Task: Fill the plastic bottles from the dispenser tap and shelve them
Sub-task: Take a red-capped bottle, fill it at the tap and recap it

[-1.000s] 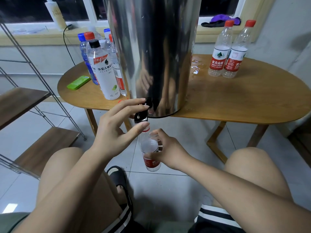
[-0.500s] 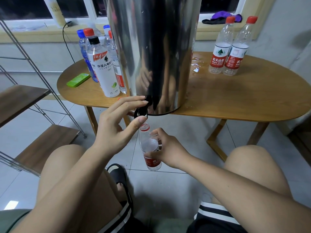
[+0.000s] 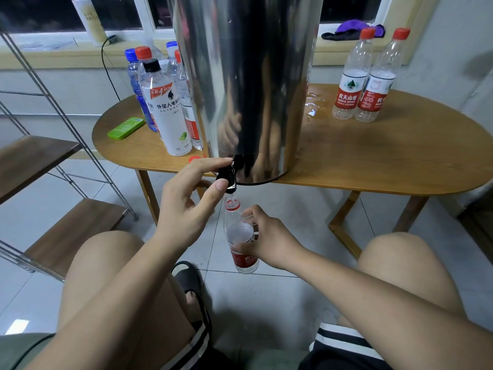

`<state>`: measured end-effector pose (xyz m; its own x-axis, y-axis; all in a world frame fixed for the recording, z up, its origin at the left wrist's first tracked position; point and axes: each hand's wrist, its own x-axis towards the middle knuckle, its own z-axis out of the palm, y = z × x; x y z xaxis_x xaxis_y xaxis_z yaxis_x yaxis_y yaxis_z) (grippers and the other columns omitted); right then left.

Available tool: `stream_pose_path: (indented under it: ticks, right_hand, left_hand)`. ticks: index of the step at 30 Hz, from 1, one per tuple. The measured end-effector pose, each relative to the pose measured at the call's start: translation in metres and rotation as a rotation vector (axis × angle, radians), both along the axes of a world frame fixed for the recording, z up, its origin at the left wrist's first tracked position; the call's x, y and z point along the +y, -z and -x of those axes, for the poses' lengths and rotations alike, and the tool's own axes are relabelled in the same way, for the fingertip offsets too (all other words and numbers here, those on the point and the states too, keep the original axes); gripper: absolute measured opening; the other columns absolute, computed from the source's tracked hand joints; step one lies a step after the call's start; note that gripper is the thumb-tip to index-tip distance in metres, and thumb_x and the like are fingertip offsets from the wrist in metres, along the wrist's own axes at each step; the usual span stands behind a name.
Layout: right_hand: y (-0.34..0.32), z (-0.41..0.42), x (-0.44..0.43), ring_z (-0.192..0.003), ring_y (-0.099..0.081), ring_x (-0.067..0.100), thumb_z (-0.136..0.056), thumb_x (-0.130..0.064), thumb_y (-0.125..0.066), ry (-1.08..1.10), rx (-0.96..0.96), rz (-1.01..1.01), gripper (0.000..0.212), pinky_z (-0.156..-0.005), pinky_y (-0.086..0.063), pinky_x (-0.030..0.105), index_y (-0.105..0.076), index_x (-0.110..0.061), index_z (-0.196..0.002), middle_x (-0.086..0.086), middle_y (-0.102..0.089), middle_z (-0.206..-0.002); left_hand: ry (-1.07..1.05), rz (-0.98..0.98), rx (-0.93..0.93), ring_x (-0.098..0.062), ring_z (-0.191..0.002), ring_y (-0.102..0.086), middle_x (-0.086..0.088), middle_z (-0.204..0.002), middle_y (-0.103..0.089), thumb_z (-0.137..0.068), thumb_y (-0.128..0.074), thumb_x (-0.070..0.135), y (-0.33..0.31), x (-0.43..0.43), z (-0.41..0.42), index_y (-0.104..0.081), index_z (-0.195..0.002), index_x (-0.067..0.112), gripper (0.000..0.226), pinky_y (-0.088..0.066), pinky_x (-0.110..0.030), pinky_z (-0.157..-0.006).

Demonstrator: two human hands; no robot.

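A tall shiny steel dispenser [image 3: 248,84] stands at the near edge of the oval wooden table [image 3: 386,161]. Its black tap [image 3: 227,174] juts out at the bottom. My left hand [image 3: 190,198] pinches the tap lever between thumb and fingers. Just below the spout, my right hand [image 3: 262,240] grips an uncapped clear bottle with a red label [image 3: 241,236], held upright with its mouth under the tap. A red cap [image 3: 194,158] lies on the table edge behind my left hand.
Several capped bottles [image 3: 162,102] cluster left of the dispenser beside a green case [image 3: 126,128]. Two red-capped bottles [image 3: 365,78] stand at the right, near a water puddle [image 3: 310,108]. A metal rack with wooden shelves [image 3: 66,231] is at left. My knees and a sandal are below.
The view has shifted slightly. My left hand's thumb has closed further onto the tap lever. The bottle stays under the spout in my right hand.
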<state>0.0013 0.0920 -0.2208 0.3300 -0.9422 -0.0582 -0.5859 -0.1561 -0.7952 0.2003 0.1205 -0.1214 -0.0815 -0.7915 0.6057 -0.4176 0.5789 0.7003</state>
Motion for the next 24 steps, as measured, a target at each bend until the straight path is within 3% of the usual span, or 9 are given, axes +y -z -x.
stream_pose_path:
  ticks: [5, 7, 24]
  right_hand:
    - [0.0023, 0.0008, 0.0000, -0.113, -0.068, 0.013, -0.073, -0.049, -0.095, 0.004, 0.003, 0.014, 0.073, -0.098, -0.060, 0.039, -0.049, -0.033, -0.126, -0.009, -0.067, -0.129]
    - [0.0030, 0.0009, -0.0003, -0.113, -0.068, 0.014, -0.073, -0.049, -0.095, 0.002, 0.003, 0.013, 0.073, -0.098, -0.060, 0.040, -0.049, -0.033, -0.127, -0.009, -0.066, -0.129]
    - [0.0033, 0.0022, -0.0006, -0.113, -0.068, 0.014, -0.074, -0.048, -0.095, -0.004, -0.001, 0.013, 0.079, -0.098, -0.060, 0.038, -0.047, -0.035, -0.136, -0.008, -0.067, -0.129]
  left_hand:
    - [-0.028, -0.035, 0.037, -0.025, -0.121, -0.072, -0.001, -0.128, -0.075, -0.110, -0.055, 0.021, -0.0004, 0.0011, -0.0006, -0.070, -0.138, 0.017, 0.032, -0.060, -0.053, -0.094]
    - [-0.030, -0.039, 0.041, -0.025, -0.123, -0.071, 0.000, -0.129, -0.075, -0.111, -0.054, 0.024, 0.0004, 0.0007, -0.0016, -0.070, -0.138, 0.016, 0.032, -0.058, -0.058, -0.096]
    - [-0.012, -0.095, 0.094, -0.025, -0.119, -0.072, 0.000, -0.124, -0.076, -0.110, -0.056, 0.020, -0.0005, 0.0030, 0.0015, -0.070, -0.135, 0.020, 0.029, -0.060, -0.055, -0.096]
